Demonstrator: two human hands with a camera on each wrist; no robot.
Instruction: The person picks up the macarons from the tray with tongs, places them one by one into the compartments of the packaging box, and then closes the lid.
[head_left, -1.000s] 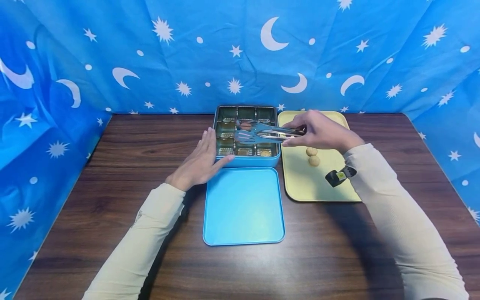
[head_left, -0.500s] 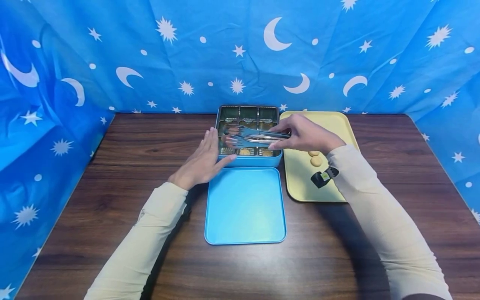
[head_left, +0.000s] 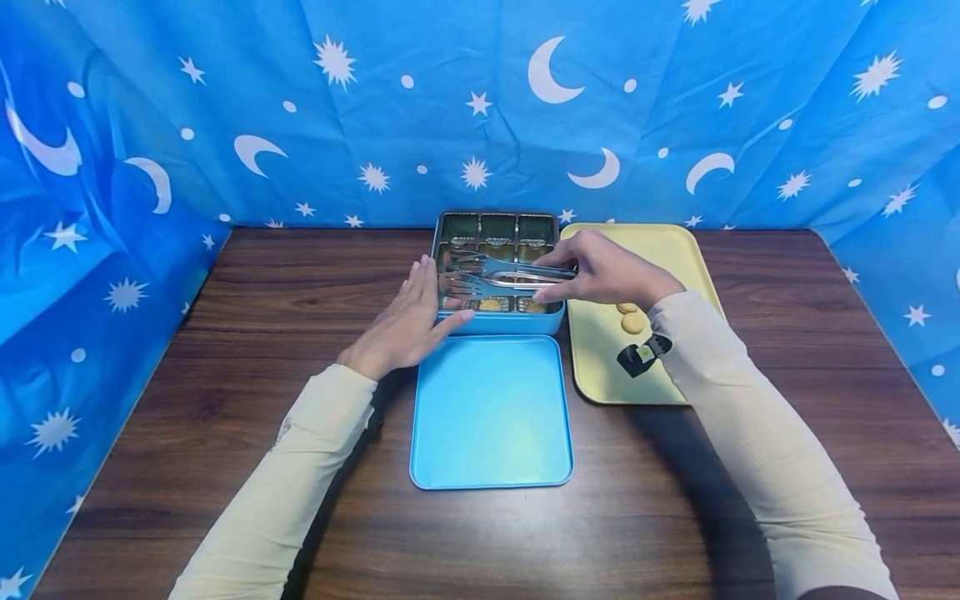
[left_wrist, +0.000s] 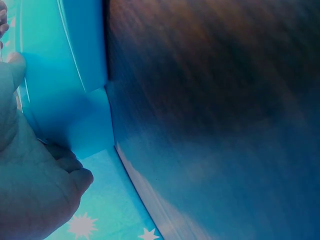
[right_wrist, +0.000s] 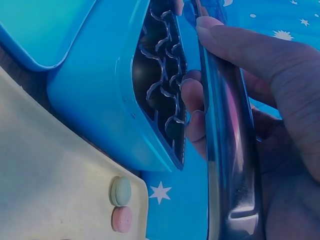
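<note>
A blue tin (head_left: pixel 498 322) with a dark divided insert stands at the back of the table. My left hand (head_left: pixel 397 321) rests against its left side, fingers straight, thumb at the front edge. My right hand (head_left: pixel 611 271) grips metal tongs (head_left: pixel 517 277) and holds them nearly level over the tin. The tongs' ends lie apart above the left column; whether anything is between them I cannot tell. One round cookie (head_left: pixel 491 305) lies in the front middle compartment, another cookie (head_left: pixel 534 307) in the front right one. The tongs partly cover the front left compartment, where something pinkish shows.
The blue lid (head_left: pixel 491 412) lies flat in front of the tin. A yellow tray (head_left: pixel 600 375) to the right bears cookies (head_left: pixel 632 322); in the right wrist view it also holds a pale green macaron (right_wrist: pixel 121 191) and a pink macaron (right_wrist: pixel 122 219). A patterned blue cloth (head_left: pixel 450 108) hangs behind.
My right hand has moved left with the tongs, so their ends reach the tin's left column. The front middle cookie now shows more plainly. The left hand has stayed in place.
</note>
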